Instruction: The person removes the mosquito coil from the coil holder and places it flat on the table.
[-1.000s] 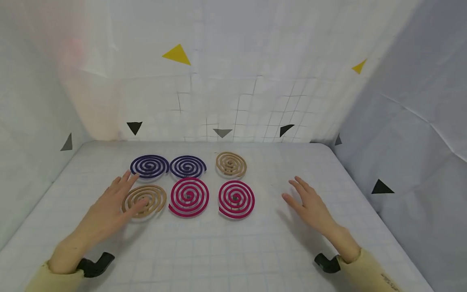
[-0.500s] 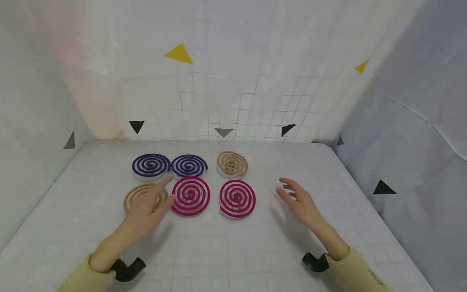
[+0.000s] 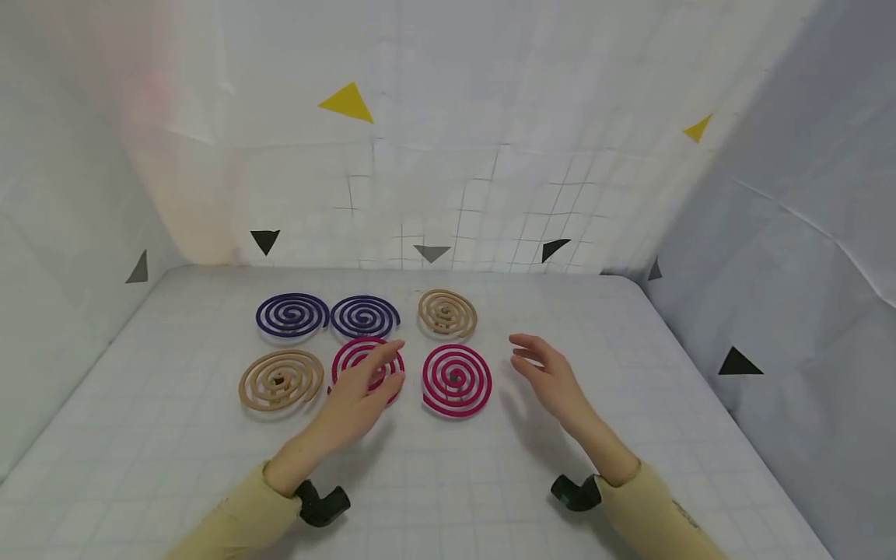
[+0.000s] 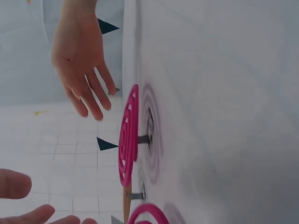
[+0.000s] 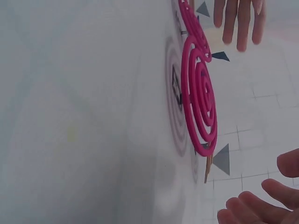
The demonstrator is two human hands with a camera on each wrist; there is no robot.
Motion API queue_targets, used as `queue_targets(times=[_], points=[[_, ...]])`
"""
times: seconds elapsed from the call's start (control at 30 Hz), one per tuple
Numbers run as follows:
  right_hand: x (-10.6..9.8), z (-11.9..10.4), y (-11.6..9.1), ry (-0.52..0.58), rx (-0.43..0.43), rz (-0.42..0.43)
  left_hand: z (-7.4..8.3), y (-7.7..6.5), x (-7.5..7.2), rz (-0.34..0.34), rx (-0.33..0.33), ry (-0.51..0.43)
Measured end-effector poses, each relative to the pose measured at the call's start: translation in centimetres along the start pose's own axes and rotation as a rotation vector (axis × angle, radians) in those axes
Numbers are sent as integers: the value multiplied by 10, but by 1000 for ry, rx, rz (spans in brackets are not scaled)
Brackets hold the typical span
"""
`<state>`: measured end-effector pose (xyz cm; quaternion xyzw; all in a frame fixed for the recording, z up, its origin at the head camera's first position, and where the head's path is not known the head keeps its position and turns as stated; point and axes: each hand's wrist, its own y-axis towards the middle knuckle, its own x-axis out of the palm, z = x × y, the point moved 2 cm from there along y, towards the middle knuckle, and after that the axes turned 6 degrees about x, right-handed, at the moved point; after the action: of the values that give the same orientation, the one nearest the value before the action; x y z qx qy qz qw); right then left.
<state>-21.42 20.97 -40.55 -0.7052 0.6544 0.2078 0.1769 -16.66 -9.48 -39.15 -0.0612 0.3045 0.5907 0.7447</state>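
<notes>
Several mosquito coils stand in two rows in the head view. The back row has two dark purple coils, left [image 3: 294, 315] and middle [image 3: 365, 316], and a tan coil [image 3: 445, 310]. In front are another tan coil [image 3: 266, 388], a pink coil [image 3: 346, 359] and a second pink coil [image 3: 456, 379]. My left hand [image 3: 353, 407] hovers over the left pink coil, partly hiding it, fingers extended. To the right of the other pink coil, my right hand [image 3: 556, 385] hangs in the air, fingers loosely bent. Neither hand holds anything.
Small metal stands [image 4: 144, 139] raise the coils off the white table [image 3: 448, 482]. White sheeting with yellow and black triangles encloses the back and sides. Each wrist carries a black strap piece, left [image 3: 322, 504] and right [image 3: 576, 493].
My left hand has swept right, from the front tan coil to the left pink coil. My right hand has drifted left towards the right pink coil. The coils keep their places.
</notes>
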Motion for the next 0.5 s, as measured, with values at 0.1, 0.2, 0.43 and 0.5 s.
queue_targets(times=[0.1,0.2,0.43,0.5], points=[[5,-2,1,49,33,-9,3,7,9,15,-20,-79],[9,-3,1,80,72,-29,5,12,18,24,-54,-149],[14,-1,-6,132,114,-39,4,13,34,96,-52,-196],[17,3,-8,162,134,-34,3,11,37,95,-37,-197]])
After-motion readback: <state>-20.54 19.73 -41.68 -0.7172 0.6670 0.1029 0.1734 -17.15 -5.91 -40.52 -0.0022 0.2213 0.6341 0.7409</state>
